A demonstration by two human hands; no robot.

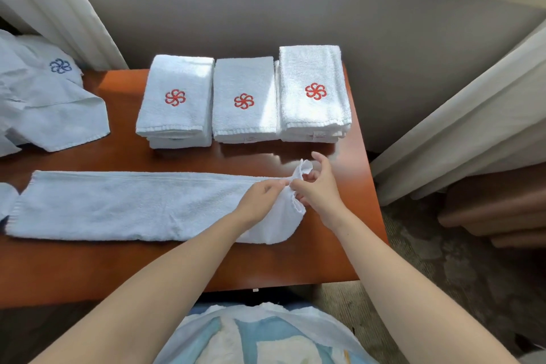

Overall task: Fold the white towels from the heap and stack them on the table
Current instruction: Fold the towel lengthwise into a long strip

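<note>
A long white towel [124, 207], folded lengthwise into a strip, lies across the near part of the brown table [206, 263]. Both hands work its right end, which is bunched and lifted off the table. My left hand [260, 198] pinches the hem from the left. My right hand [317, 186] pinches the same hem from the right, with its index finger raised. Along the far edge stand three stacks of folded white towels with red flower logos: left [177, 103], middle [243, 103] and right [314, 94]. The heap of unfolded towels [44, 103] lies at the far left.
The heap's top towel shows a blue flower logo [60, 65]. Curtains hang at the far left [53, 0] and at the right [461, 127]. A grey wall [295, 15] runs behind the table. Right of the table are carpet and a brown piece of furniture [496, 210].
</note>
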